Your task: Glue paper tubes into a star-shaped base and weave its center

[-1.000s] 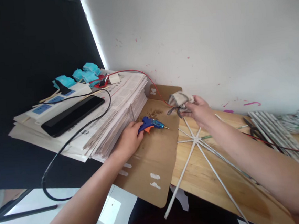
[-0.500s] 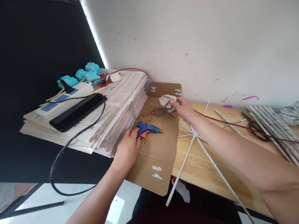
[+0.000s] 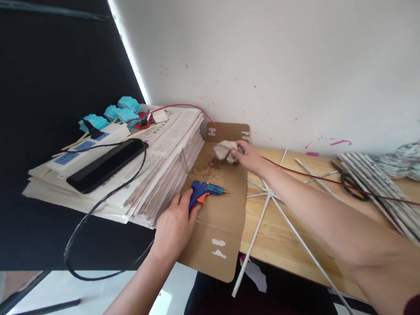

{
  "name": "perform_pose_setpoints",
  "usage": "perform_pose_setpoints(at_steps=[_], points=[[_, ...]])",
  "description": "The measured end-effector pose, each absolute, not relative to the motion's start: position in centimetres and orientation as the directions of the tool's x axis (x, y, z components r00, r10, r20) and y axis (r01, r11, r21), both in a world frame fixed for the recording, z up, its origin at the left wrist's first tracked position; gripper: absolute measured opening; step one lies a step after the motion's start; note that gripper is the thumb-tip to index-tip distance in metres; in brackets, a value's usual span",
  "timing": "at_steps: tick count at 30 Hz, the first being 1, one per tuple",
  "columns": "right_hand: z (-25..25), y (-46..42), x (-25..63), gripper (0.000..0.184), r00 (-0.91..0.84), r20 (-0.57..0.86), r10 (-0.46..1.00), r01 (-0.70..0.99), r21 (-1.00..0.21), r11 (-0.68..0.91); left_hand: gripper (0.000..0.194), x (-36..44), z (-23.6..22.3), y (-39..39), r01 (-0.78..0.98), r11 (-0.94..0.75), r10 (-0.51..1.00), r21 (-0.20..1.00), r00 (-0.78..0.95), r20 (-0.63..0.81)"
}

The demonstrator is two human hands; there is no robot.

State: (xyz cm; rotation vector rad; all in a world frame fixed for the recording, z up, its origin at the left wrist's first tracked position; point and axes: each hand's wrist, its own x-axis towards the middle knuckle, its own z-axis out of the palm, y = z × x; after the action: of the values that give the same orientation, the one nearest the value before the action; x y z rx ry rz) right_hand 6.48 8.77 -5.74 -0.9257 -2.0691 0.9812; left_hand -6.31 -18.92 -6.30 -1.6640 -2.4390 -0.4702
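My left hand (image 3: 174,223) is closed round the handle of a blue glue gun (image 3: 206,191) with an orange trigger, its nozzle pointing right over the cardboard sheet (image 3: 215,225). Farther back, my right hand (image 3: 248,157) grips a crumpled greyish cloth (image 3: 226,151) above brownish stains on the cardboard. Under and beside my right forearm, thin white paper sticks (image 3: 267,194) are joined at one point like spokes. Some of the spokes are hidden by the arm.
Left of the cardboard stands a tall newspaper stack (image 3: 173,150), bearing a power strip (image 3: 86,150), a black phone-like device (image 3: 107,164) and blue bundles (image 3: 128,110). Scissors (image 3: 354,187) and rolled paper sticks (image 3: 390,192) lie at right. A red cable (image 3: 305,172) crosses the table.
My right hand has shifted the cloth slightly left and down toward the stains. The glue gun has tilted up a little in my left hand, and the whole view has moved slightly.
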Motion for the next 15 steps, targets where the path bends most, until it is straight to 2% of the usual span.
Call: perform_pose_setpoints(at_steps=[4,7,8,10,12,15], points=[[-5.0,7.5,7.6,0.041,-0.612,0.221,0.759,0.382,-0.758,0.529,0.034,-6.1,-5.6,-19.6,0.938,0.201,0.845,0.283,-0.313,0.435],[-2.8,4.8,9.2,0.051,-0.603,0.230,0.764,0.282,-0.834,0.473,0.021,-5.3,-4.3,-19.5,0.897,-0.007,0.801,0.442,-0.259,0.539],[-1.9,3.4,10.0,0.049,-0.616,0.176,0.768,0.221,-0.897,0.382,0.019,-4.8,-3.7,-19.3,0.865,-0.068,0.790,0.498,-0.258,0.556],[-0.2,0.2,11.8,0.040,-0.711,-0.032,0.702,0.088,-0.995,0.044,0.017,-3.6,-2.3,-18.6,0.792,-0.153,0.775,0.591,-0.275,0.570],[0.9,-3.3,13.8,0.035,-0.806,-0.181,0.564,0.003,-0.954,-0.301,0.018,-2.1,-1.1,-17.9,0.733,-0.213,0.765,0.646,-0.286,0.577],[1.1,-7.9,16.6,0.023,-0.868,-0.230,0.440,-0.089,-0.801,-0.592,0.023,0.5,-0.2,-17.1,0.660,-0.315,0.793,0.682,-0.213,0.571]])
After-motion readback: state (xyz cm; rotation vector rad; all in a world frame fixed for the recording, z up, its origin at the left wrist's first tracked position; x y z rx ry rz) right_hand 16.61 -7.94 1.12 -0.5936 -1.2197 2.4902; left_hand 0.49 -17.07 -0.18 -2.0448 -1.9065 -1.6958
